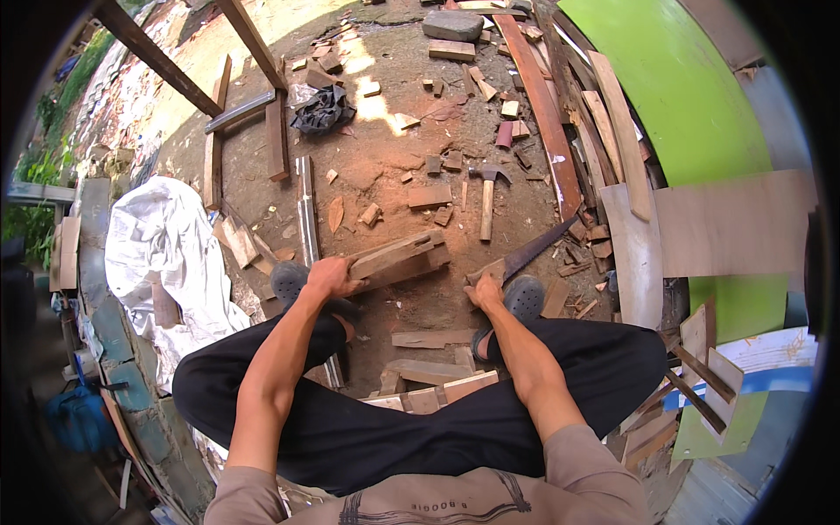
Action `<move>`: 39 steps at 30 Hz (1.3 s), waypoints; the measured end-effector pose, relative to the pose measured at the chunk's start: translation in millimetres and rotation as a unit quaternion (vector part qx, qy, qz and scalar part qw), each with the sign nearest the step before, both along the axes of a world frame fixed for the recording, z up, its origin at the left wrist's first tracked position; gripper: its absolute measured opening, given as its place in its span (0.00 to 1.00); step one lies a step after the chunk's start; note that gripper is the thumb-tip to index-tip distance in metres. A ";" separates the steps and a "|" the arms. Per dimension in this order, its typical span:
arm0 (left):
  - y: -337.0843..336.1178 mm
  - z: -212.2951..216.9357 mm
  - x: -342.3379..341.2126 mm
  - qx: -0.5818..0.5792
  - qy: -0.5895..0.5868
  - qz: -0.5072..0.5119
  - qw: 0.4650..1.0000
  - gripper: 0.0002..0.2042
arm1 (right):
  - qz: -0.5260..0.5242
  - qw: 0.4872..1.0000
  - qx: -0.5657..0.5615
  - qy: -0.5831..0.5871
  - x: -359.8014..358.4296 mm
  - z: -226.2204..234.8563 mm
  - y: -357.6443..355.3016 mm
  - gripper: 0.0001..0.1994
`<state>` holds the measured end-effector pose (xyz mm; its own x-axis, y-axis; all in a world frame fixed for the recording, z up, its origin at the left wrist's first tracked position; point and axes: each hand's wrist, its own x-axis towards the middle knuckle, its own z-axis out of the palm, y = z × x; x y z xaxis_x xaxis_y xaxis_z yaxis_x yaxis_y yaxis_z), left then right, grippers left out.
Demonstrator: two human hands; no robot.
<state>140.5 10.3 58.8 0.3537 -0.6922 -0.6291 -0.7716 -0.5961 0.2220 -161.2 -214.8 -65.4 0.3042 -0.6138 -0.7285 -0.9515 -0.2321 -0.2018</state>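
Note:
My left hand (332, 278) is closed on the near end of a wooden piece (398, 260), which looks like boards joined or laid together, in front of my left foot. My right hand (485, 290) grips the wooden handle of a handsaw (531, 248). Its dark blade points away to the right, beside my right shoe (525, 298). Beyond the saw a claw hammer (487, 201) lies on the ground with its head at the far end. A short wood block (430, 196) rests to the left of the hammer.
A metal bar (306, 210) lies left of the wooden piece. White sheeting (166, 254) is heaped at the left. Long planks (547, 114) and a green panel (674, 79) line the right. Wood offcuts (424, 371) lie between my legs, and a black plastic bag (322, 111) lies farther off.

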 end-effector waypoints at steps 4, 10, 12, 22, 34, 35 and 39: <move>9.9 -12.6 10.8 -0.047 0.007 0.026 0.999 0.36 | -0.154 0.986 -0.010 -0.055 17.6 36.7 7.4 0.39; -3.5 -19.3 18.0 -0.065 -0.001 -0.002 0.998 0.36 | -0.305 0.937 -0.022 -0.168 43.1 121.7 -11.7 0.36; -19.6 -18.5 11.3 -0.086 0.002 -0.012 0.996 0.36 | -0.338 0.918 -0.039 -0.205 37.1 135.1 -25.3 0.34; -46.6 -59.4 -17.6 -0.168 -0.083 -0.065 0.980 0.35 | -0.398 0.773 0.007 -0.493 -55.7 300.5 7.2 0.09; -66.4 -65.9 -41.2 -0.118 -0.125 -0.014 0.985 0.19 | -0.219 0.864 -0.005 -0.454 -88.5 310.7 70.5 0.08; -70.6 -67.7 -44.3 -0.116 -0.140 -0.010 0.983 0.19 | -0.217 0.865 -0.008 -0.453 -85.6 309.4 73.2 0.08; -93.3 -72.8 -47.8 -0.080 -0.157 -0.073 0.982 0.11 | -0.219 0.864 -0.026 -0.452 -79.4 307.8 80.6 0.08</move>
